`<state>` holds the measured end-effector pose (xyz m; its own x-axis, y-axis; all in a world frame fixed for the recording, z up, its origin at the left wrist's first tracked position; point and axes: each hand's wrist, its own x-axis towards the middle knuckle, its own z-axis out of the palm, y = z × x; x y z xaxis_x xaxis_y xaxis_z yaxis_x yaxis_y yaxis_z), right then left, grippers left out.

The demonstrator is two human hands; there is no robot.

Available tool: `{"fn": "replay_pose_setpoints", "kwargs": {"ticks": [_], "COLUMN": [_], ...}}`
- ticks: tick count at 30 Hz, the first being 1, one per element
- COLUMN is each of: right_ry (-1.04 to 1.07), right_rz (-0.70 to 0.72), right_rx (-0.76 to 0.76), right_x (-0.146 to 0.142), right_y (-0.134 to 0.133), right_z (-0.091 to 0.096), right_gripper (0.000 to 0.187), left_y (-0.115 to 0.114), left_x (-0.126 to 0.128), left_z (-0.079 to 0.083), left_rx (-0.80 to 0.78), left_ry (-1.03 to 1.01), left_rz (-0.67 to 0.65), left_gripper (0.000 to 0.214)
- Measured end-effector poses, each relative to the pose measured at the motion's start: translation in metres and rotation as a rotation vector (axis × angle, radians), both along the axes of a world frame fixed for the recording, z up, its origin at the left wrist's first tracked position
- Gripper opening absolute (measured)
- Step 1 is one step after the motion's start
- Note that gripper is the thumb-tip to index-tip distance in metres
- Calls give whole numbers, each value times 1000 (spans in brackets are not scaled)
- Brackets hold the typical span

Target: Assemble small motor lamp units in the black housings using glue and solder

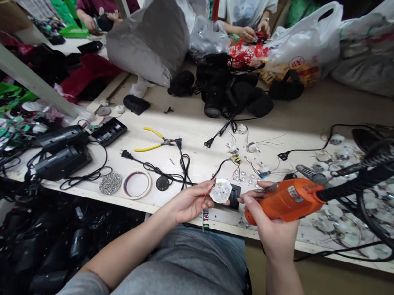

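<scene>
My left hand (194,202) pinches a white scalloped lamp head (221,192) with several round lens cups on its face. Red wires run from it, and a small green circuit board (205,220) dangles below the fingers. My right hand (273,229) is wrapped round an orange electric screwdriver (289,199), its front end pointing left at the lamp head. Whether the tip touches the lamp head I cannot tell. Behind the lamp head lies a black casing (234,196), partly covered. Several small clear lens cups (244,179) rest just beyond my hands.
Yellow-handled pliers (155,142), plugged cords, a tape roll (137,185) and a dish of screws (110,183) lie to the left. White lamp parts (342,220) are heaped at right, under the screwdriver's coiled cable (386,157). Black lamps (216,88) and bags stand behind; two people sit beyond.
</scene>
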<state>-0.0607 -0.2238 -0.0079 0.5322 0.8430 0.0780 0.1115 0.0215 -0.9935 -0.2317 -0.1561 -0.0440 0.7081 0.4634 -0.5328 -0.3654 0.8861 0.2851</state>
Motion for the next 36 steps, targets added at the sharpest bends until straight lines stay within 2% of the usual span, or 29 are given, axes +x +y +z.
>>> {"fn": "replay_pose_setpoints", "kwargs": {"ticks": [9,16,25,29,36], "right_ry": [8,-43,21,14,14], "right_rz": [39,-54,-30,1,10], "right_rx": [2,6,20,19,-28], "right_x": [-8,-2,-5,-5,1], "right_y": [-2,0,-1,-1,-6], "right_z": [-1,-3,-2,-2,-1], "right_gripper": [37,40,41,37,39], "left_y": [-2,-6,-4,-7,-10], "left_x": [10,10,11,12,13], "left_z": [5,11,13,14,12], "left_rx": [111,360,407,551,762], "left_ry": [28,140,161,214,391], "left_rz": [-18,45,4,61,253], "left_gripper": [9,46,62,69,73]}}
